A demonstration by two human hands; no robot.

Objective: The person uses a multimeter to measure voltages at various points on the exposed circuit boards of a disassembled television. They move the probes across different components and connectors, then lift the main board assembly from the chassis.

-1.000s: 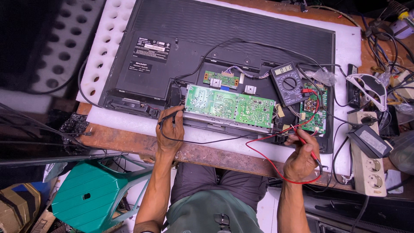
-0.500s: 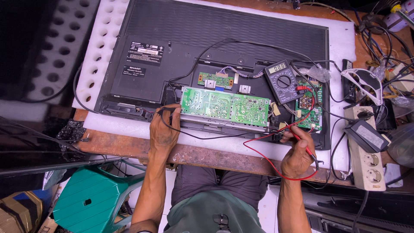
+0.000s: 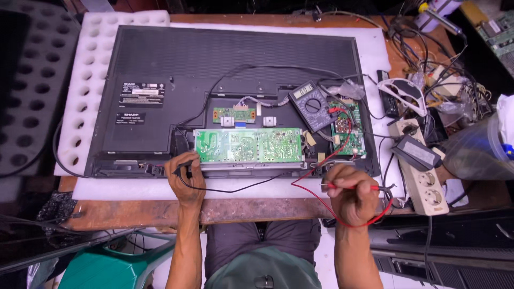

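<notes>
A flat television (image 3: 214, 80) lies face down on white foam, its back open. A long green circuit board (image 3: 247, 145) sits in the opening. My left hand (image 3: 186, 179) grips a black probe (image 3: 182, 166), its tip at the board's lower left corner. The red probe (image 3: 350, 187) is in my right hand (image 3: 349, 194), held above the table edge, off the board. Red and black leads run up to a dark multimeter (image 3: 312, 104) lying on the television beside a smaller green board (image 3: 348, 131).
A white power strip (image 3: 423, 182) and a black adapter (image 3: 415, 152) lie at the right among tangled cables. White goggles (image 3: 405, 91) rest near them. Dimpled foam sheets (image 3: 32, 101) lie at the left. A green plastic stool (image 3: 104, 267) stands below the wooden table edge (image 3: 134, 211).
My right hand has drawn the red probe back from the board's right end toward me. My left hand keeps the black probe at the board's left corner.
</notes>
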